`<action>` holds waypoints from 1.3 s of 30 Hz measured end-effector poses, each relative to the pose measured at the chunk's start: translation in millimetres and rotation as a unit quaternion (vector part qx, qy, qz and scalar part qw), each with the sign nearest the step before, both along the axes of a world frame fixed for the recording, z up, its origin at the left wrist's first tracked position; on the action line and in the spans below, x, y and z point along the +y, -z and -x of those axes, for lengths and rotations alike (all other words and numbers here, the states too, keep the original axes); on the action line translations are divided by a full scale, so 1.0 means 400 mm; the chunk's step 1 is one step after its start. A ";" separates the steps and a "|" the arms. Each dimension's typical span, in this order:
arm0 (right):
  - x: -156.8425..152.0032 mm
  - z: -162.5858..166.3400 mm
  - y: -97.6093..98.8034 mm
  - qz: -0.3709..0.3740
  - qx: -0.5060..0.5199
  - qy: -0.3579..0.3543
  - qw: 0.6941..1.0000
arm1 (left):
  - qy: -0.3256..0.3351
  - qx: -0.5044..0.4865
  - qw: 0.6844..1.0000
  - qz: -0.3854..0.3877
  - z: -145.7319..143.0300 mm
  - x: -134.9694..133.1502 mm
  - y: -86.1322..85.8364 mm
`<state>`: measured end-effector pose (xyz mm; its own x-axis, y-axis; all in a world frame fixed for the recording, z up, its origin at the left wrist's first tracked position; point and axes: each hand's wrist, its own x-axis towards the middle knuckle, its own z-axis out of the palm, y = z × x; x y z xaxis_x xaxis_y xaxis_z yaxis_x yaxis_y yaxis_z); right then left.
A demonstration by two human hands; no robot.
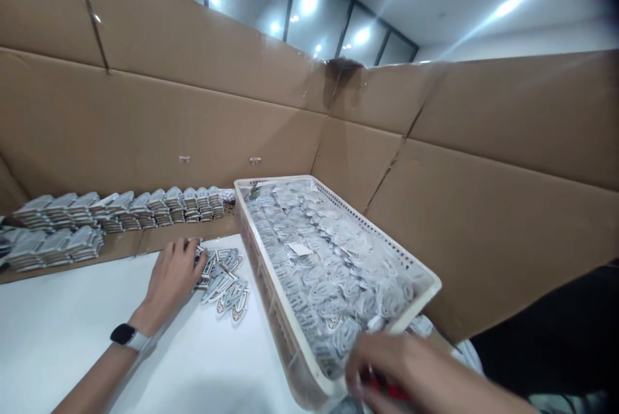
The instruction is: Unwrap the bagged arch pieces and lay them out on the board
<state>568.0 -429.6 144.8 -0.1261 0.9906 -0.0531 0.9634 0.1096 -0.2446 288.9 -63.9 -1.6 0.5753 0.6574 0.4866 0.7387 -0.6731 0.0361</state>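
Note:
On the white table, my left hand [176,269] bends its fingers around some small flat grey-white pieces with dark markings at the left edge of a loose pile [225,282]. Its fingertips are partly hidden. My right hand [382,362] is smeared by motion at the near corner of a white plastic crate [271,285]. Something red [394,390] shows beneath its fingers, too blurred to name. Rows of bagged, shiny grey-white pieces [329,253] fill the crate, and a small white paper [300,249] lies on top of them.
Neat stacks of similar flat pieces [159,207] line the back of the table, with more stacks [58,249] at the left. Cardboard walls [193,111] enclose the back and right sides. A dark shape [556,330] fills the lower right.

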 end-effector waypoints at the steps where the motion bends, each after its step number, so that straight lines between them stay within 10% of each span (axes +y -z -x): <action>1: 0.075 -0.022 -0.033 -0.027 -0.004 0.017 0.999 | -0.005 0.011 1.000 -0.012 0.000 -0.001 0.001; 4: 0.343 -0.096 -0.078 -0.084 -0.123 0.055 0.987 | -0.040 0.022 0.998 -0.037 -0.006 0.002 0.008; 9: 0.743 -0.210 0.007 -0.042 -0.179 0.155 0.971 | -0.066 0.045 0.994 -0.074 -0.017 0.009 0.024; 15: 0.939 -0.279 0.126 -0.022 -0.158 0.200 0.967 | -0.084 0.010 0.994 -0.073 -0.016 0.006 0.017; 21: 0.949 -0.326 0.162 -0.060 -0.096 0.187 0.976 | -0.088 -0.070 0.992 -0.050 -0.008 -0.001 -0.039; 28: 0.855 -0.273 0.074 -0.143 0.020 0.120 0.982 | 0.011 -0.274 0.959 0.073 -0.070 -0.076 -0.139; 31: 0.774 -0.170 0.031 -0.125 0.220 0.016 0.967 | 0.088 -0.401 0.875 0.256 -0.109 -0.130 -0.191; 36: 0.622 -0.001 -0.033 0.045 0.454 -0.140 0.879 | 0.237 -0.550 0.620 0.507 -0.137 -0.210 -0.261; 39: 0.576 0.044 -0.051 0.023 0.415 -0.118 0.902 | 0.229 -0.565 0.613 0.503 -0.136 -0.241 -0.272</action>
